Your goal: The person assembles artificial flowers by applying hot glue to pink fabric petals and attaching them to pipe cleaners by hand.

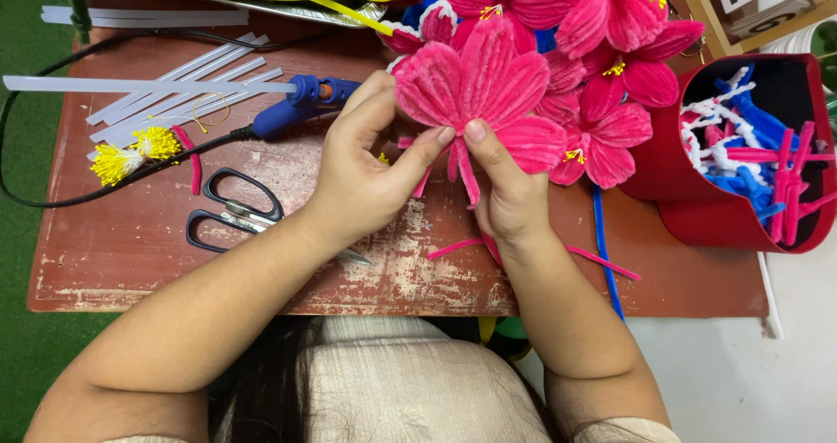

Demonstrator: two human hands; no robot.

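Both hands meet in the middle of the red table (131,251), w/ a big pink fuzzy flower (484,94) held up between them. The left hand (362,177) is closed on it, thumb tip pinching the flower's bottom edge, & the right hand (510,199) is closed too, thumb pressing the thin pink stems that hang under the petals. So the flower sits just far of the hands, touching both, w/ more pink flowers (610,42) piled far & right of it. What could go wrong: the petals look soft & bendy, so a hard squeeze could squash them or pull one loose from the bunch, I think. The stems are thin, so if the thumbs slip the petals may spread apart & fall. The blue glue gun (305,103) lies just far-left of the left hand, v. near the knuckles, and if its tip is hot, a bump could burn skin. Its black cord (52,201) loops on the left, so a snag could drag the gun. The black scissors (235,212) lie near the left wrist; an arm sliding back could hit them. The red box (732,207) of blue & pink fuzzy sticks sits at the right edge & could get knocked by an elbow. The yellow flower middles (131,151) on the left are tiny & could scatter.
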